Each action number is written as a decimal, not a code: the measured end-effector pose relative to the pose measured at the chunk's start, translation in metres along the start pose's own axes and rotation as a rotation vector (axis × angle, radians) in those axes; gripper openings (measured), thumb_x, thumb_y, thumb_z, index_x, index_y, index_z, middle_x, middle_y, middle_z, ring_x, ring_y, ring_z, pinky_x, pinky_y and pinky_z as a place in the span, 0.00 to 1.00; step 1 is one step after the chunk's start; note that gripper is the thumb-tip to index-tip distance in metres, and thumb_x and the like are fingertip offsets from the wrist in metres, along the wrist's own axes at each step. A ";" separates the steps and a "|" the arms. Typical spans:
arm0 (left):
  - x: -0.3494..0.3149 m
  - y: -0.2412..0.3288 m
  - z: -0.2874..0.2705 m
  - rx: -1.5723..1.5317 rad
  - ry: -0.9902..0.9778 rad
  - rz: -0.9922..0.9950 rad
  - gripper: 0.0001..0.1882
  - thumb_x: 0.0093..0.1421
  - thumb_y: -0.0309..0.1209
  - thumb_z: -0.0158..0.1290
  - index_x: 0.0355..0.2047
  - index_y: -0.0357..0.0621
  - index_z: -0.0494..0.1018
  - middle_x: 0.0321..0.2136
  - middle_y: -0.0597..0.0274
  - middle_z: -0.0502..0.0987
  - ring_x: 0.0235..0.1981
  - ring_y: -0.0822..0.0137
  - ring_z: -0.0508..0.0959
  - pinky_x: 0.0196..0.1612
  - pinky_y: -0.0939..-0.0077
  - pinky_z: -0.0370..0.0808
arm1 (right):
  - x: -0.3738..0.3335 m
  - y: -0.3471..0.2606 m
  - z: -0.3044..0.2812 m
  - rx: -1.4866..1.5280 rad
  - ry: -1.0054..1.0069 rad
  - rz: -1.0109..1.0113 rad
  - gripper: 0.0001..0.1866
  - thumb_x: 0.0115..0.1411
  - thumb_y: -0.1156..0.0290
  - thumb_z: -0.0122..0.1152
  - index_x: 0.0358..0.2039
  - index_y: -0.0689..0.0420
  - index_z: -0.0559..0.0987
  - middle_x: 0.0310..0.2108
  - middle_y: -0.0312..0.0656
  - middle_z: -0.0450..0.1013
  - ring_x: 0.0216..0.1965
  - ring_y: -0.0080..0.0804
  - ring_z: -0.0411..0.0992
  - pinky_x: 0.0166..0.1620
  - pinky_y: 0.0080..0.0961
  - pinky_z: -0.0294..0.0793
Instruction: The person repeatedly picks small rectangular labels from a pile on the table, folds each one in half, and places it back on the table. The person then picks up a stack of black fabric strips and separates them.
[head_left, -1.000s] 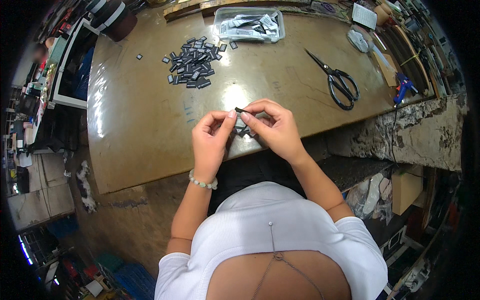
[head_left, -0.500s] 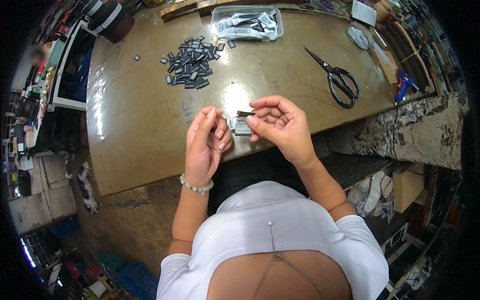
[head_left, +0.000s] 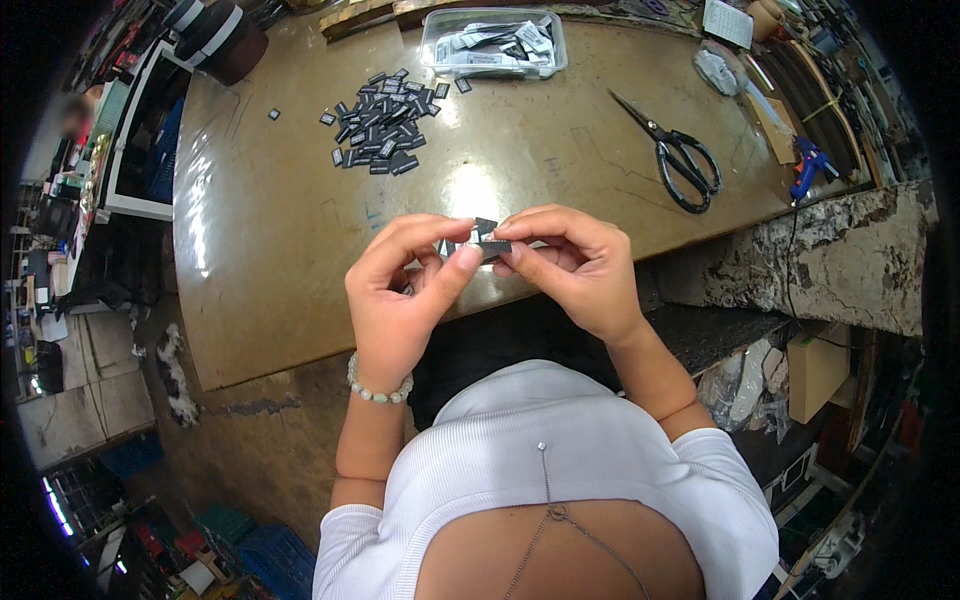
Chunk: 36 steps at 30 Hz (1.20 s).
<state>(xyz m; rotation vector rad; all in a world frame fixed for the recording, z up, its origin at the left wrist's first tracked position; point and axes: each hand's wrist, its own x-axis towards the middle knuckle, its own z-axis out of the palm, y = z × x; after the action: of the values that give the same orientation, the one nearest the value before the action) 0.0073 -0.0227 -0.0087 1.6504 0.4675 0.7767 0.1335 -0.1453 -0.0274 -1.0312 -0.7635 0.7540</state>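
Observation:
Near the table's front edge, my left hand and my right hand meet fingertip to fingertip. Between them they pinch a small dark label, which looks like a folded fabric strip. Other black and pale labels show just behind my fingertips; whether they are held or lying on the table is hard to tell. A bracelet of pale beads circles my left wrist. Farther off to the left lies a loose heap of small black labels with white print.
A clear plastic box of more labels stands at the back. Black-handled scissors lie open on the right, and beyond them is a blue glue gun with a cord. One label sits apart at left on the brown table.
My left hand has come right and closed its fingertips on the label that my right hand held. The label now lies level between both hands.

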 end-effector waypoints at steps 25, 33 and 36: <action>-0.005 -0.005 -0.009 0.104 -0.071 0.263 0.12 0.47 0.22 0.64 0.35 0.41 0.81 0.31 0.60 0.79 0.23 0.82 0.69 0.21 0.90 0.62 | 0.000 -0.006 0.002 -0.141 -0.061 -0.111 0.12 0.53 0.84 0.60 0.40 0.65 0.79 0.40 0.46 0.74 0.40 0.29 0.76 0.44 0.22 0.79; -0.010 0.002 -0.010 0.199 -0.044 0.349 0.14 0.45 0.21 0.65 0.35 0.41 0.81 0.30 0.59 0.79 0.24 0.74 0.73 0.24 0.84 0.68 | 0.001 -0.013 0.005 -0.365 -0.118 -0.317 0.15 0.50 0.82 0.65 0.41 0.65 0.79 0.38 0.48 0.76 0.38 0.32 0.76 0.42 0.23 0.78; -0.014 0.008 -0.009 0.252 -0.027 0.351 0.14 0.45 0.21 0.65 0.35 0.41 0.80 0.29 0.58 0.79 0.25 0.70 0.74 0.26 0.81 0.69 | 0.002 -0.014 0.005 -0.553 -0.133 -0.458 0.14 0.49 0.82 0.67 0.38 0.64 0.80 0.36 0.47 0.77 0.37 0.33 0.77 0.38 0.23 0.77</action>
<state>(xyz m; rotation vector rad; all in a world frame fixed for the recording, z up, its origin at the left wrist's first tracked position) -0.0091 -0.0275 -0.0036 2.0080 0.2659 0.9817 0.1330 -0.1464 -0.0128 -1.2378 -1.3143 0.2126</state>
